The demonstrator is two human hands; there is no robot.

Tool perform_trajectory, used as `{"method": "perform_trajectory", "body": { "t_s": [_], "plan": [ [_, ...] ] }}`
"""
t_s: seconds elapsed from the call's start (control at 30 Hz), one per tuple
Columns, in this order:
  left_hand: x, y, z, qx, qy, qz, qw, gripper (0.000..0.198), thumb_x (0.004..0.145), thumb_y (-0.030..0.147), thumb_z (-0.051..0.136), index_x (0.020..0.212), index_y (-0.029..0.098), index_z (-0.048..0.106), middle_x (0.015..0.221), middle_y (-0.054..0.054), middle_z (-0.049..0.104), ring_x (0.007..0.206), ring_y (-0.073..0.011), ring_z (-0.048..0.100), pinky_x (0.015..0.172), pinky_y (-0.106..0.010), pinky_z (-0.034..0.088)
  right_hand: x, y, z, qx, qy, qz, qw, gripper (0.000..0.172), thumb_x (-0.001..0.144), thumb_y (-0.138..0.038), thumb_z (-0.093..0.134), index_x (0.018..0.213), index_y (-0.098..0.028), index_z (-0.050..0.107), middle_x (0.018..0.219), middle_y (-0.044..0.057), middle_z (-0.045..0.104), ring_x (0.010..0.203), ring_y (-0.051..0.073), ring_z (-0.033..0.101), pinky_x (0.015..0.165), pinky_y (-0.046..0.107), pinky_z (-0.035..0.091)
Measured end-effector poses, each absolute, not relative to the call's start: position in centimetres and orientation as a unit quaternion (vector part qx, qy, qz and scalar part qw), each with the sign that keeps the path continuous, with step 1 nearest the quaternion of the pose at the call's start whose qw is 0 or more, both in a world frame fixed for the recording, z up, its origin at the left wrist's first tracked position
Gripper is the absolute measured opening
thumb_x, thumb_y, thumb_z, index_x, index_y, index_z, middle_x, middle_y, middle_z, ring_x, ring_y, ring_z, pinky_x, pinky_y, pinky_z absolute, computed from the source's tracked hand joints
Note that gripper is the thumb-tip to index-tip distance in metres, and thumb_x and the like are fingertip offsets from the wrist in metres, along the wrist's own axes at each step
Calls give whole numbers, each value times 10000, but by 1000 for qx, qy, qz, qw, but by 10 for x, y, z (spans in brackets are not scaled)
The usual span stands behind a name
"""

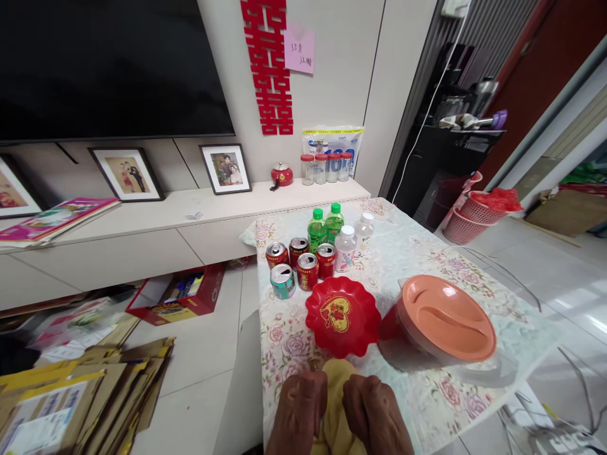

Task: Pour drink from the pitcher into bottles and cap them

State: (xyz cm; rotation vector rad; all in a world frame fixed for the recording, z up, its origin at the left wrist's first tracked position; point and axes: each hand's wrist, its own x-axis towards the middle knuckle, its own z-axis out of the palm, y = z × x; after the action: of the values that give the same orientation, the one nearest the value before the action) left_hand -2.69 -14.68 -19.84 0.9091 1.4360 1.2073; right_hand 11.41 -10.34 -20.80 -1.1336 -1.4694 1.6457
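Observation:
My left hand (300, 412) and my right hand (374, 414) rest side by side at the near edge of a table (427, 253) with a floral cloth. Both are curled and closed on a yellow cloth (336, 398) that shows between them. Just beyond the hands lies a red scalloped plate (342, 315) with a heart picture. To its right sits a container with an orange lid (443, 316).
Several drink cans (298, 260) and plastic bottles (334, 232) stand at the table's far half. A low white cabinet (142, 234) with framed photos runs along the wall under a television. Flattened cardboard (80, 392) and a red box (183, 294) lie on the floor at left. Pink baskets (474, 218) stand at right.

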Motion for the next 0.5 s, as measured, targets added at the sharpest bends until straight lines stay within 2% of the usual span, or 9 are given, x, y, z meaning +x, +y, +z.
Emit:
{"method": "perform_trajectory", "body": {
  "t_s": [0.2,0.37,0.43,0.5],
  "plan": [
    [-25,-147,-200,393,598,481,508,793,787,1021,175,563,269,290,530,60,273,539,-131,276,567,-348,214,112,-104,-209,-444,-567,611,328,760,952,-914,334,582,-253,397,545,-21,390,527,123,358,542,298,350],
    [-25,-150,-212,402,617,462,494,802,829,985,136,560,257,336,537,47,314,544,-137,303,556,-327,301,117,-107,-222,-463,-575,586,333,746,943,-920,354,652,-246,484,626,10,502,584,148,483,603,300,476],
    [-25,-151,-219,432,619,454,473,811,887,928,106,554,245,389,523,39,345,527,-137,317,546,-314,331,121,-109,-228,-470,-581,575,333,715,989,-865,357,698,-234,528,678,19,553,631,155,550,626,295,516],
    [-25,-152,-226,463,639,443,426,800,954,849,131,560,236,462,519,23,399,518,-145,366,536,-300,374,123,-112,-233,-469,-593,565,329,634,1062,-738,403,759,-208,577,733,11,599,683,145,600,670,293,551]
  ]
}}
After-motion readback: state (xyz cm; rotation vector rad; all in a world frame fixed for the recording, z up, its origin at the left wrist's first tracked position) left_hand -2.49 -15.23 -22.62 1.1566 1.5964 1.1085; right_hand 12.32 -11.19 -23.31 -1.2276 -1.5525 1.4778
